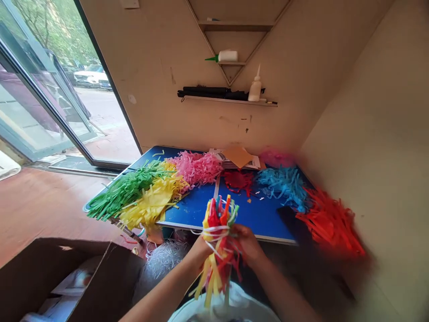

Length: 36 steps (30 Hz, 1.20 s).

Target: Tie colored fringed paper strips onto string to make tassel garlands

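Blue is the table (191, 213) before which our left hand (200, 247) clasps a bundle of coloured strips (213, 220), our right hand (247, 243) beside it, grip unclear.

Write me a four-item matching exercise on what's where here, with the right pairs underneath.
Things
1. multicoloured bundle
2. green strips
3. green-nozzled bottle
4. cardboard box

Places
A. lying on a small wall shelf
B. lower left of the picture
C. in the hands
D. left end of the blue table

Pairs: 1-C, 2-D, 3-A, 4-B
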Motion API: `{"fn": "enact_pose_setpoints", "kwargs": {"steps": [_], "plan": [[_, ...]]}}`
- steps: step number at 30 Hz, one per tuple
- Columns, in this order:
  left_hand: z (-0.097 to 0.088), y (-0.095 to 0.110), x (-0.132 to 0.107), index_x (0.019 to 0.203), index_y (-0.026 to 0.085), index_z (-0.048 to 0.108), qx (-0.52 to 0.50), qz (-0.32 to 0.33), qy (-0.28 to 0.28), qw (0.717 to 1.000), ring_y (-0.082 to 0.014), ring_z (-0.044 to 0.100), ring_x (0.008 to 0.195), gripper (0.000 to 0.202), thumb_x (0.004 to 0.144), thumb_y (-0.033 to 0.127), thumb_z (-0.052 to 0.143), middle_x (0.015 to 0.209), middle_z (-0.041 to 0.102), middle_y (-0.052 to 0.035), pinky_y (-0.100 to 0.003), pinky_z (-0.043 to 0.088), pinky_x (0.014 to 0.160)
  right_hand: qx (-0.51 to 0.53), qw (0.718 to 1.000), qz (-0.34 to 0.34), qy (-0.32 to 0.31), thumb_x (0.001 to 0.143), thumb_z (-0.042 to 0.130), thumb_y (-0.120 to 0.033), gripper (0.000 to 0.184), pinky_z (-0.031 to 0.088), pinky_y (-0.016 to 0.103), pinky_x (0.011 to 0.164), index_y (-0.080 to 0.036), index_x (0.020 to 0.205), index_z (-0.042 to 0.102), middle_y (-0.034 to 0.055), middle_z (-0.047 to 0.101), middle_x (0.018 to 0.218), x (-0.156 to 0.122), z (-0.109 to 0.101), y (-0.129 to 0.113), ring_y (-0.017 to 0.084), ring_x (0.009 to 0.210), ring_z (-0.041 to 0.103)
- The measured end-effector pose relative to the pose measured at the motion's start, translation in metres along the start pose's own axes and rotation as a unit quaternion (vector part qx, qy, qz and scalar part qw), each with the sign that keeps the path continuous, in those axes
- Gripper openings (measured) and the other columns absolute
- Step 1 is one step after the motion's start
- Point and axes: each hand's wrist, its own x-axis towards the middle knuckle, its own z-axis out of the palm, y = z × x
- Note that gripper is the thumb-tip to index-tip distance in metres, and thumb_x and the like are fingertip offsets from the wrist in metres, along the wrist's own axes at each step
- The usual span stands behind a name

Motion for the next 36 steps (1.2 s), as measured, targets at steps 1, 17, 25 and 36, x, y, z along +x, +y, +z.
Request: {"fn": "enact_pose_setpoints", "kwargs": {"steps": [1, 17, 25, 36], "plan": [[0.002, 0.000, 0.006, 0.097, 0.016, 0.073, -0.015, 0.015, 0.018, 1.000, -0.0328, 0.070, 0.082, 0.047, 0.055, 0.035, 0.084, 0.086, 0.076, -0.0089, -0.040, 0.056, 0.074, 0.033, 0.999, -0.005, 0.026, 0.070, 0.067, -0.064, 0.046, 0.048, 0.029, 0.060, -0.019, 0.080, 0.067, 0.0030, 0.064, 0.069, -0.001, 0.007, 0.002, 0.018, 0.064, 0.059], [-0.008, 0.020, 0.114, 0.113, 0.022, 0.064, 0.313, 0.283, 0.202, 0.884, -0.0264, 0.051, 0.125, 0.035, 0.086, 0.043, 0.054, 0.130, 0.060, -0.0103, -0.042, 0.040, 0.105, -0.342, 0.896, -0.050, 0.280, 0.081, 0.057, -0.056, 0.047, 0.049, 0.044, 0.083, -0.019, 0.110, 0.064, 0.0146, 0.070, 0.102, 0.073, -0.089, 0.011, 0.034, 0.099, 0.065], [-0.001, 0.161, 0.315, 0.107, 0.015, 0.068, 0.728, 0.291, 0.181, 0.593, -0.0300, 0.045, 0.129, 0.023, 0.088, 0.016, 0.055, 0.120, 0.065, -0.0147, -0.053, 0.024, 0.113, -0.591, 0.751, -0.116, 0.272, 0.087, 0.050, -0.055, 0.052, 0.042, 0.056, 0.094, -0.023, 0.127, 0.056, 0.0131, 0.067, 0.119, 0.075, -0.127, 0.040, 0.034, 0.109, 0.062], [0.002, 0.258, 0.362, 0.104, 0.015, 0.065, 0.793, 0.171, 0.227, 0.538, -0.0251, 0.057, 0.115, 0.029, 0.090, 0.040, 0.059, 0.113, 0.066, -0.0082, -0.054, 0.036, 0.104, -0.581, 0.737, -0.215, 0.270, 0.090, 0.054, -0.049, 0.031, 0.049, 0.052, 0.088, -0.028, 0.109, 0.067, 0.0072, 0.072, 0.110, 0.043, -0.151, 0.037, 0.031, 0.097, 0.069]]}}
